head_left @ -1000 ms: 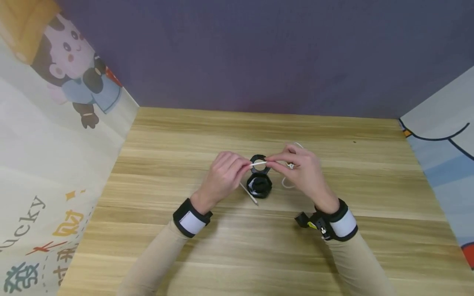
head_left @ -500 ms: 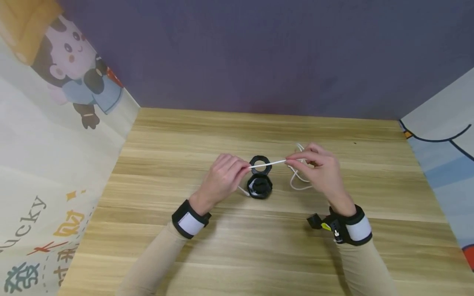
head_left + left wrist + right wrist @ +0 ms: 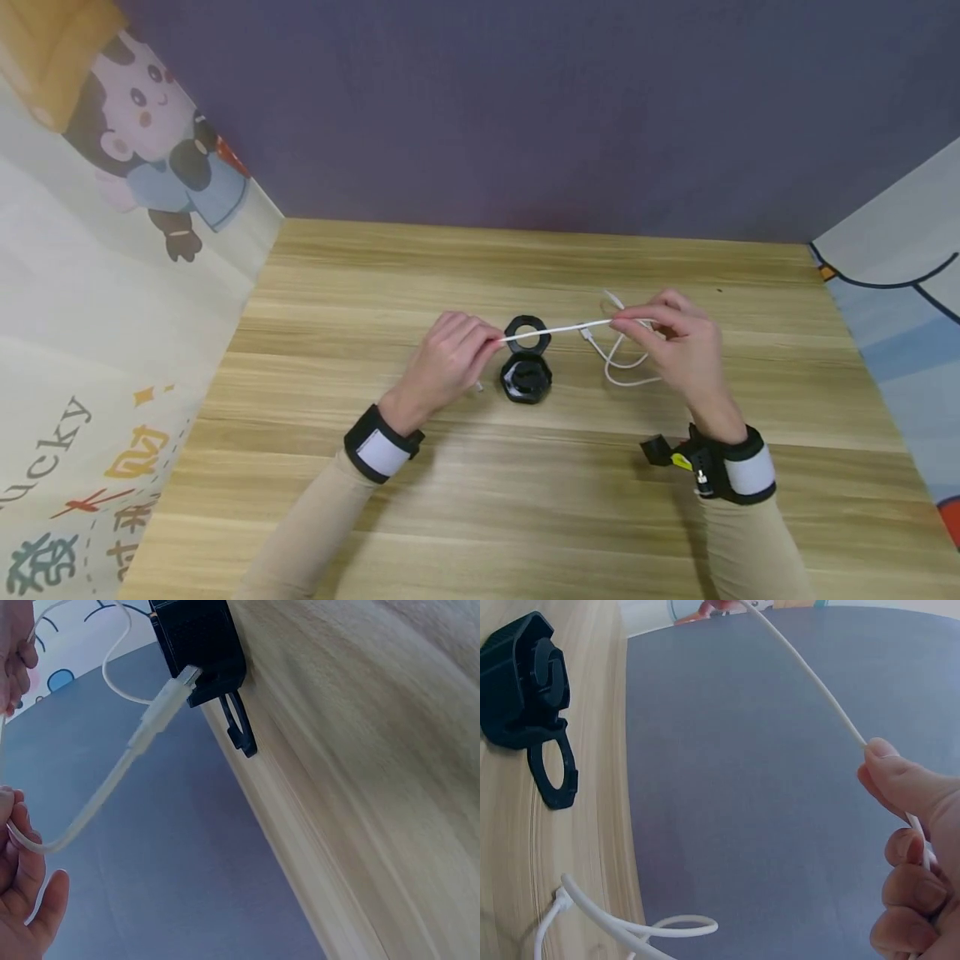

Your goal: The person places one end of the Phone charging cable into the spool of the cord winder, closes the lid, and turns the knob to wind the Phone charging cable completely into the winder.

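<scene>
My left hand (image 3: 450,354) pinches a white charging cable (image 3: 558,330) between thumb and fingers. A short tail ends in a slim plug with a metal tip (image 3: 189,675), hanging beyond that hand in the left wrist view. Farther along, my right hand (image 3: 678,346) pinches the same cable, its other fingers curled around it. The stretch between the hands is nearly straight and passes over a black ring-shaped lid (image 3: 528,320). This lid is hinged to a small black angular case (image 3: 527,377), which stands with its lid swung back on the table.
Under and beside my right hand, the rest of the cable lies in loose loops (image 3: 630,383), with white plugs (image 3: 586,333) among them. The wooden table (image 3: 420,275) meets a dark blue-grey backdrop (image 3: 525,117) at its far edge. Printed cartoon panels (image 3: 172,167) flank it.
My right hand has slid rightward along the cable, lengthening the straight stretch between the hands. The cable's tail by my left hand has shortened in view. The left hand is nearly still.
</scene>
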`<action>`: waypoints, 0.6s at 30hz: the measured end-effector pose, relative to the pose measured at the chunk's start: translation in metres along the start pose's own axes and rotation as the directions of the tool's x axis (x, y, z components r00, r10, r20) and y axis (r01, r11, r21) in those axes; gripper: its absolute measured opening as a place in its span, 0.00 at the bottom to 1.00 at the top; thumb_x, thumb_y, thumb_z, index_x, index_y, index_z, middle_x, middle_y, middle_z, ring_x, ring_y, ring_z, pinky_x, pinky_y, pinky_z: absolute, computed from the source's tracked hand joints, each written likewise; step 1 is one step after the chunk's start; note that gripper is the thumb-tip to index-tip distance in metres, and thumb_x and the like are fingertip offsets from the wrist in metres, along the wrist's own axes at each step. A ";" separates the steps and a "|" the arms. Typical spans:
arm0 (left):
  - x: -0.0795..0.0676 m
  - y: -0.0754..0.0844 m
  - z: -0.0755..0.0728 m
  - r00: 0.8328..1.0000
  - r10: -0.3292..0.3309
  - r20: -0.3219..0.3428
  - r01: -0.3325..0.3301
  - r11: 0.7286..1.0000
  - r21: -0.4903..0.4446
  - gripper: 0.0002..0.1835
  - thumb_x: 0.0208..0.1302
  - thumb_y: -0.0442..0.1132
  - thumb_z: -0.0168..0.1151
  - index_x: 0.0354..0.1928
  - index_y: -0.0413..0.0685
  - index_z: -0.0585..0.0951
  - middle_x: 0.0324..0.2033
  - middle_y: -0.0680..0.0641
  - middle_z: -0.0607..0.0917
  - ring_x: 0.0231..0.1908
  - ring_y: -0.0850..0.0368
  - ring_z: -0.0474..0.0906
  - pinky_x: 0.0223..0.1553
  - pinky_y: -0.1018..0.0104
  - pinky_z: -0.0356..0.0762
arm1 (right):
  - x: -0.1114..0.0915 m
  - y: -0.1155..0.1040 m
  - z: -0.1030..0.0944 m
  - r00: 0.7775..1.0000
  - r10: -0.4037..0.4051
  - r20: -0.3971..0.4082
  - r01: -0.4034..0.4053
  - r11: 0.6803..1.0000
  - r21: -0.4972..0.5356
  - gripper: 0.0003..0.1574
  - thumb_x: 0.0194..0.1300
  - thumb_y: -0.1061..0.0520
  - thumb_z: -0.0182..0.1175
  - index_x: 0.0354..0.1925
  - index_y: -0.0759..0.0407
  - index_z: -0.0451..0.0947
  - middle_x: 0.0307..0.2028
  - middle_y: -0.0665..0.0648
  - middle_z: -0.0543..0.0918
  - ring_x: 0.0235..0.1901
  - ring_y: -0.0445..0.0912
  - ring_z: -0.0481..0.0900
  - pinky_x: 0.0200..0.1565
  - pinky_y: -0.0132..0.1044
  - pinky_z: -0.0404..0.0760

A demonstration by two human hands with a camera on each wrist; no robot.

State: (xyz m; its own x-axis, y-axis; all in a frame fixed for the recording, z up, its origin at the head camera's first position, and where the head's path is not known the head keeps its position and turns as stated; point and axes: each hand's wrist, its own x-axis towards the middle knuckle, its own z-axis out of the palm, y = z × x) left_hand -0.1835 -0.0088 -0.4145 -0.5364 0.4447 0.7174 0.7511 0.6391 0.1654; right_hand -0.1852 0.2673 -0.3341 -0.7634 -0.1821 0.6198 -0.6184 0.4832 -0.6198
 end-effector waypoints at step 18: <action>-0.007 -0.006 -0.002 0.999 -0.009 0.043 0.008 1.000 0.023 0.08 0.63 0.40 0.59 0.36 0.43 0.83 0.31 0.49 0.85 0.33 0.58 0.77 0.42 0.64 0.77 | -0.021 0.052 -0.017 0.994 0.095 -0.047 -0.098 0.993 -0.059 0.10 0.44 0.68 0.71 0.29 0.61 0.87 0.21 0.50 0.71 0.21 0.36 0.60 0.19 0.24 0.55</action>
State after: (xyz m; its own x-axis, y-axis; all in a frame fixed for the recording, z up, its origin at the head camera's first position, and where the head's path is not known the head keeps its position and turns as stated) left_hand -0.1831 -0.0169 -0.4192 -0.5590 0.4655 0.6862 0.7380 0.6566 0.1558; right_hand -0.1981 0.3112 -0.3709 -0.8092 -0.0944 0.5799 -0.5283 0.5486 -0.6480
